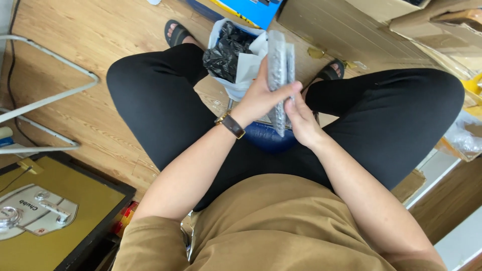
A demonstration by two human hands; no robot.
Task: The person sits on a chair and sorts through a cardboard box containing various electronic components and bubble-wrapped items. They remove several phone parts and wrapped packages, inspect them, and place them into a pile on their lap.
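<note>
Here, a long, flat packet (276, 75) wrapped in clear, crinkled plastic is held upright between the knees, clasped by the left hand (258, 95) around its upper middle and pinched along its lower edge by the right hand (300, 120). Just behind it, a soft white plastic bag (241, 75) stuffed with glossy, wrinkled black plastic (226, 52) is seen on the wood-grain floor (75, 45). Room for movement is hemmed in by flat cardboard boxes (351, 25) ahead, a white metal frame (55, 95) at the left and a black-edged yellow panel (60, 200) beside the left elbow.
</note>
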